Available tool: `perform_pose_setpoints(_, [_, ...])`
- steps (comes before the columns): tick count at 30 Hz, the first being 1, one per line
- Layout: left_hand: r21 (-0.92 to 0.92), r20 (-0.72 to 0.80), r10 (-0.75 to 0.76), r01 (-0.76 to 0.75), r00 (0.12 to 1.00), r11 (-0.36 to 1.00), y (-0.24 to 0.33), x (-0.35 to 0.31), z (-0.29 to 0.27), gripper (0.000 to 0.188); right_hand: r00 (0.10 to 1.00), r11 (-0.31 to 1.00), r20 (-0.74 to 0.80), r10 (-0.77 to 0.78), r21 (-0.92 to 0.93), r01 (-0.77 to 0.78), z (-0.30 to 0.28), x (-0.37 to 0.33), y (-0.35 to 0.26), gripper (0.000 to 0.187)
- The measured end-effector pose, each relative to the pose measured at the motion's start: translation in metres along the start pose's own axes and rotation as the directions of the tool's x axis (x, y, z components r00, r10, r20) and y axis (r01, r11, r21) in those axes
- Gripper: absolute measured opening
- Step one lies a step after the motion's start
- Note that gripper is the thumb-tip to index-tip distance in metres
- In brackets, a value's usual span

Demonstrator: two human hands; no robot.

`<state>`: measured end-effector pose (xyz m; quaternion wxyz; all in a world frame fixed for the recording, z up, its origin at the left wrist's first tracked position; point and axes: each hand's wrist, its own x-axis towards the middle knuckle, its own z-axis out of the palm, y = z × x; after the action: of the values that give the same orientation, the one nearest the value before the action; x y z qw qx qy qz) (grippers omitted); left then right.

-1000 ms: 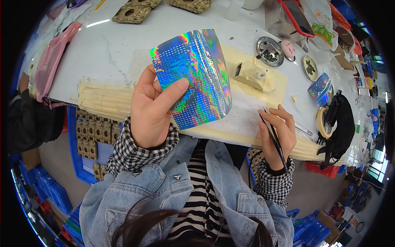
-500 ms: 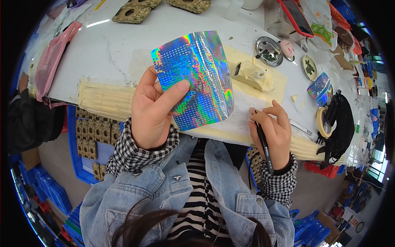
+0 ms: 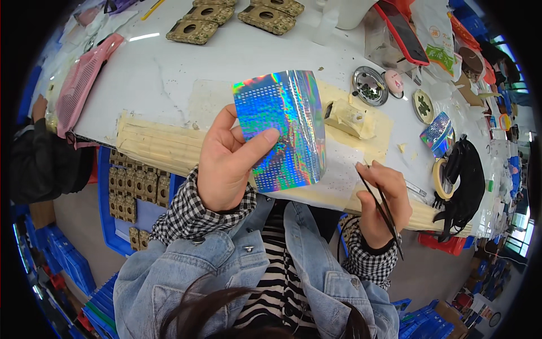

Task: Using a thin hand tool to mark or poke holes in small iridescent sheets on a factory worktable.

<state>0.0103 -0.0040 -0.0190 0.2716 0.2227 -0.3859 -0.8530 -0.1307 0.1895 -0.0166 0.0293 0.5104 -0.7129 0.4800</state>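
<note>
The left hand [image 3: 226, 175] grips an iridescent sheet [image 3: 302, 141] by its left side, thumb on the face, fingers behind, holding it up above the near part of the table [image 3: 158, 73]. The right hand [image 3: 392, 195] is closed around black tweezers [image 3: 390, 221], their tips pointing forward, apart from the sheet. The sheet looks thin and bows at its right side, so light, steady thumb pressure seems wise; a slight tilt should calm the glare over its rows of small pale marks. Tips are best kept shallow to spare the film, and clear of the tape-covered block [image 3: 345, 120] just beyond; farther out sits a round metal dish [image 3: 384, 97].
</note>
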Motion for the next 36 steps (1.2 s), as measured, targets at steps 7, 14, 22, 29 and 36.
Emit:
perform_pose_setpoints(7, [0.005, 0.068, -0.059, 0.058, 0.996, 0.998, -0.003, -0.006, 0.011, 0.043, 0.981, 0.985, 0.104, -0.161, 0.081, 0.153, 0.023, 0.025, -0.031, 0.041])
perform_pose_setpoints(14, [0.041, 0.105, -0.102, 0.098, 0.989, 0.994, -0.004, -0.009, 0.012, 0.044, 0.975, 0.978, 0.081, -0.209, 0.030, 0.207, 0.032, 0.023, -0.030, 0.042])
perform_pose_setpoints(22, [0.026, 0.139, -0.129, 0.127, 0.982, 0.992, -0.006, -0.009, 0.012, 0.050, 0.992, 0.992, 0.035, -0.123, 0.037, 0.121, 0.033, 0.015, -0.028, 0.040])
perform_pose_setpoints(29, [0.018, 0.158, -0.119, 0.117, 0.980, 0.993, -0.008, -0.009, 0.011, 0.051, 0.993, 0.993, 0.025, -0.112, 0.030, 0.111, 0.034, 0.016, -0.028, 0.040])
perform_pose_setpoints(36, [0.030, 0.144, -0.097, 0.094, 0.985, 0.995, -0.009, -0.009, 0.014, 0.052, 0.989, 0.990, 0.030, -0.144, 0.010, 0.144, 0.035, 0.017, -0.028, 0.040])
